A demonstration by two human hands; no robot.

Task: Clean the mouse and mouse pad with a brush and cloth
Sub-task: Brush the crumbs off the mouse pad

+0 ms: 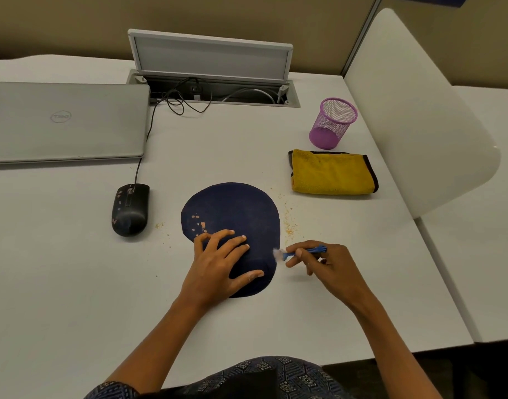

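Observation:
A dark blue mouse pad (235,208) lies in the middle of the desk, with pale stains near its left edge. My left hand (221,263) presses flat on its near part, fingers spread. My right hand (324,266) pinches a small blue brush (304,251); its white bristles sit at the pad's right edge. A black wired mouse (130,210) with pinkish spots rests to the left of the pad. A folded yellow cloth (333,172) lies at the right, beyond my right hand.
Crumbs (290,223) are scattered right of the pad and a few to its left. A shut grey laptop (63,122) is at the back left, a purple mesh cup (331,122) behind the cloth, an open cable hatch (212,90) at the back, and a white divider (413,110) on the right.

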